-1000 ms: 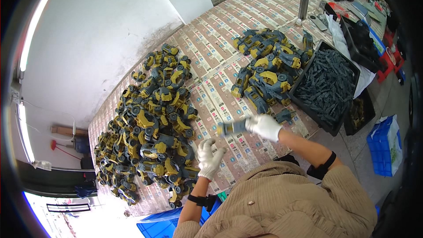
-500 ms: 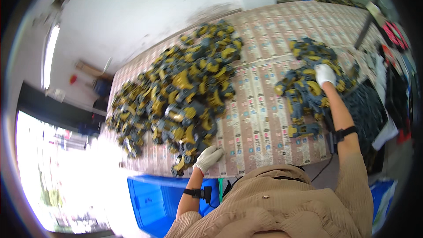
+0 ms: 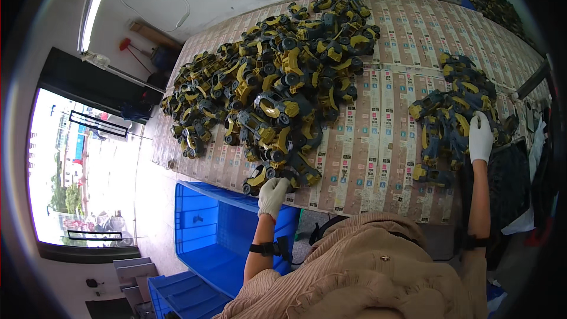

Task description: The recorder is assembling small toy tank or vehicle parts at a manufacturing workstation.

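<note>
A large heap of yellow and dark grey toy cars (image 3: 277, 77), many with black wheels showing, spreads over the left of the table. At its near edge, my left hand (image 3: 273, 198), in a white glove, has its fingers closed against a toy car (image 3: 287, 175); the fingertips are partly hidden. A smaller pile of yellow and grey toy cars (image 3: 455, 118) lies on the right. My right hand (image 3: 481, 137), also gloved, reaches over the right side of that pile with its fingers bent down and pressed together. What they grip among the cars is hidden.
The table (image 3: 378, 153) is covered with printed sheeting. Below its near left edge stands a blue bin (image 3: 201, 224), with another blue bin (image 3: 183, 292) beside it. A black tray (image 3: 509, 177) is right of my right hand. Another pile (image 3: 499, 9) lies at the far right.
My view has turned, so the whole scene sits differently. My left hand has gone from lying flat beside the heap to closing its fingers at a toy car. My right hand stays at the small pile.
</note>
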A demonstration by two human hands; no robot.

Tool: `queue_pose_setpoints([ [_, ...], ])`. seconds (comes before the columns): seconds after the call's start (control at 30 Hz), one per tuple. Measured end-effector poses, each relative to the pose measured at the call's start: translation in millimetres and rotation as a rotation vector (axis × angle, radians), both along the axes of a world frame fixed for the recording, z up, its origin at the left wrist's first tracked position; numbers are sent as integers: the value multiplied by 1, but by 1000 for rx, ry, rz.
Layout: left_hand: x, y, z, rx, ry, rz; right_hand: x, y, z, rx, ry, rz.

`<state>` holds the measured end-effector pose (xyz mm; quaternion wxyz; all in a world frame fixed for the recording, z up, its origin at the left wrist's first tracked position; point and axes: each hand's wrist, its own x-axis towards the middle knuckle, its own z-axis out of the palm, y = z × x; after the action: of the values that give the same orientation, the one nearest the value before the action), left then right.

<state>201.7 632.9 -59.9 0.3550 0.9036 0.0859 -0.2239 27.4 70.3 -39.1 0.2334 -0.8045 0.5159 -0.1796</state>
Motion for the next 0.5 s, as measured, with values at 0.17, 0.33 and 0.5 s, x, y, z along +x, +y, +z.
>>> queue_pose_setpoints([
  [0.17,17,-2,-6,-93,-384,167,-44,82,-24,199,-255,108],
  [0.33,57,-33,9,107,-705,17,-60,141,-56,233,-279,233],
  [0.5,102,-46,24,111,-661,244,-62,174,-45,355,-250,283],
])
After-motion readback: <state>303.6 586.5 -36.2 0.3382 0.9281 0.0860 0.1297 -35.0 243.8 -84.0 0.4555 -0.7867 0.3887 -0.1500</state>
